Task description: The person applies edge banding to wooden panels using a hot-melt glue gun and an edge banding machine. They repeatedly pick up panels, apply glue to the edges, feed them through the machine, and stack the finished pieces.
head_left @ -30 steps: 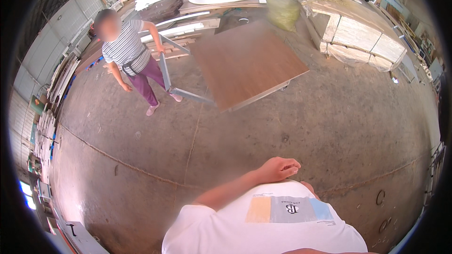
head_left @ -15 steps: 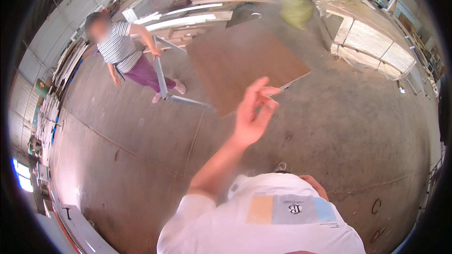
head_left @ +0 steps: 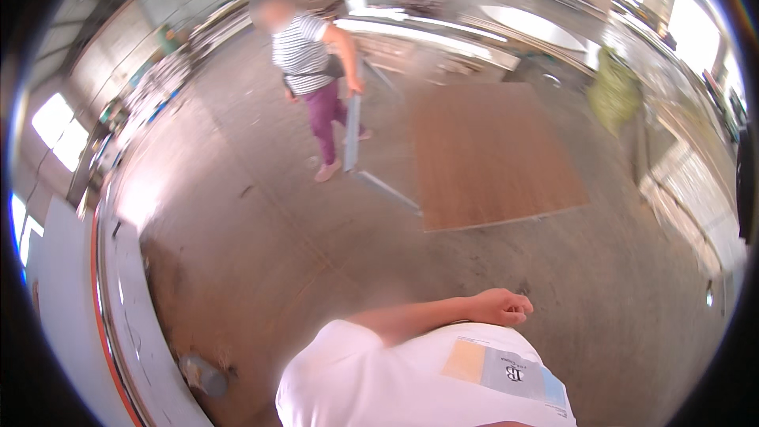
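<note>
My left hand point(head_left: 502, 307) is in front of my white shirt, its forearm stretched across my body. The fingers are loosely curled in and nothing shows in them. It touches no object; the shirt lies closest to it. My right hand is out of sight. Ahead, a brown rectangular board point(head_left: 494, 158) lies flat, well apart from my hand. At its left side is a grey metal frame point(head_left: 353, 130), which looks like a cart's handle. A person point(head_left: 304, 63) in a striped top and purple trousers stands there with one hand on that frame.
A white panel point(head_left: 67, 292) with a red edge strip stands at the left. Behind the board lie stacked boards point(head_left: 443, 28) and a yellow-green sack point(head_left: 614, 91). Wrapped stacks point(head_left: 680, 178) stand on the right. A small grey object point(head_left: 204, 375) sits on the concrete floor at lower left.
My left hand has come down from its raised position near the board to my front, its fingers curling in. The view has turned left, so the board and the person appear farther right.
</note>
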### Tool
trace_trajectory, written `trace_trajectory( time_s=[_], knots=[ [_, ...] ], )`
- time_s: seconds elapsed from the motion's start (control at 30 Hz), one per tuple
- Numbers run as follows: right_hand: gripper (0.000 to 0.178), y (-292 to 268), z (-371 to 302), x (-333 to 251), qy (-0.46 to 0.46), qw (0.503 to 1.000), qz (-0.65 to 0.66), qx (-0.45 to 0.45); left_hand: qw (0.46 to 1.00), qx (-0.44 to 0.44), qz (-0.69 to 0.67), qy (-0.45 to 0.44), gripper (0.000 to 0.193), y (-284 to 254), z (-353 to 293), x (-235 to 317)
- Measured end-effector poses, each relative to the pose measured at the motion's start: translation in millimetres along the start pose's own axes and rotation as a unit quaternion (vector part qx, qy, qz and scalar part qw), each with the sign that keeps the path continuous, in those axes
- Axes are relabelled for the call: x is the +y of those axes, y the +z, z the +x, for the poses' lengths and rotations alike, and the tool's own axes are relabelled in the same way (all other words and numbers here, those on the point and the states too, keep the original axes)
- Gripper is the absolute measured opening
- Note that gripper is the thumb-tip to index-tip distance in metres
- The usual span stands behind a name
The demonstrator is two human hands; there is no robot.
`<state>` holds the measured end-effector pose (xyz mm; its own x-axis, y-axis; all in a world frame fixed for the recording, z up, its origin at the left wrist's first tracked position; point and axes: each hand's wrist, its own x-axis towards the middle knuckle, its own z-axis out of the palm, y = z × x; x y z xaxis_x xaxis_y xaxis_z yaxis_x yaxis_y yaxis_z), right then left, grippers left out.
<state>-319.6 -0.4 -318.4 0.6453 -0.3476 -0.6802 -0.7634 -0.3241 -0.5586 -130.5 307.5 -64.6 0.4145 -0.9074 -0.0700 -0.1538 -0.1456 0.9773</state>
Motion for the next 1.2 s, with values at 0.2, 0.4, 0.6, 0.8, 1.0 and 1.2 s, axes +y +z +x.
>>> trace_trajectory(
  time_s=[0.2,0.4,0.6,0.8,1.0,1.2],
  knots=[
    [0.040,-3,38,-46,-0.045,0.996,-0.059,-0.046,0.995,0.093,-0.008,-0.032,0.042,-5,-20,-2],
    [0.040,5,55,-79,-0.075,0.989,-0.097,-0.088,0.988,0.138,-0.022,-0.069,0.044,-14,-48,2],
    [0.039,18,64,-102,-0.094,0.980,-0.128,-0.120,0.969,0.226,-0.038,-0.090,0.043,-8,-71,-6],
    [0.038,30,68,-121,-0.108,0.973,-0.146,-0.140,0.952,0.267,0.040,-0.146,0.045,-1,-101,-66],
    [0.038,34,64,-134,-0.108,0.972,-0.148,-0.149,0.884,0.273,0.123,-0.358,0.040,47,-145,-241],
    [0.037,26,56,-125,-0.085,0.975,-0.151,-0.137,0.928,0.188,-0.022,-0.322,0.045,103,-169,-299]
  ],
)
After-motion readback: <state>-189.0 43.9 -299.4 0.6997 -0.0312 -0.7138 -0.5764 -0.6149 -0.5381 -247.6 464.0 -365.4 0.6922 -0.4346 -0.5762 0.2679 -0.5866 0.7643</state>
